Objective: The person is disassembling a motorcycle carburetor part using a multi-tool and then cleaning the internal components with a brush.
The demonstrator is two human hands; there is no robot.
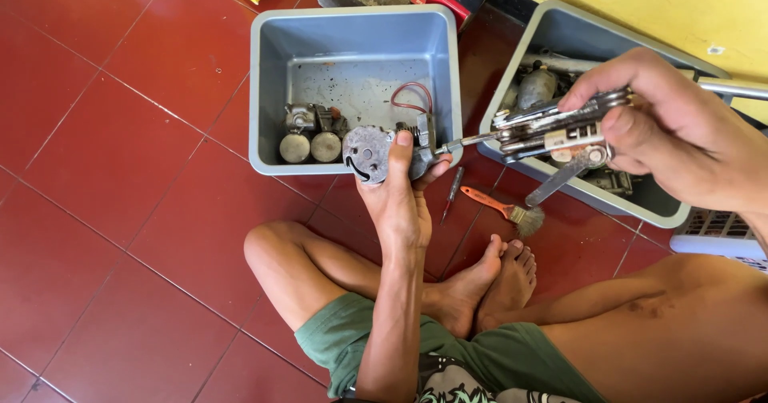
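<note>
My left hand grips a small grey metal engine part with a round flange, held up over the near rim of a grey plastic bin. My right hand is closed around a folding multi-key tool. One long key sticks out to the left and its tip meets the part beside my left thumb. A red wire loop shows just behind the part.
Inside the left bin lie more metal parts with two round caps. A second grey bin at right holds other parts. An orange-handled brush and a small screwdriver lie on the red tiled floor by my crossed legs.
</note>
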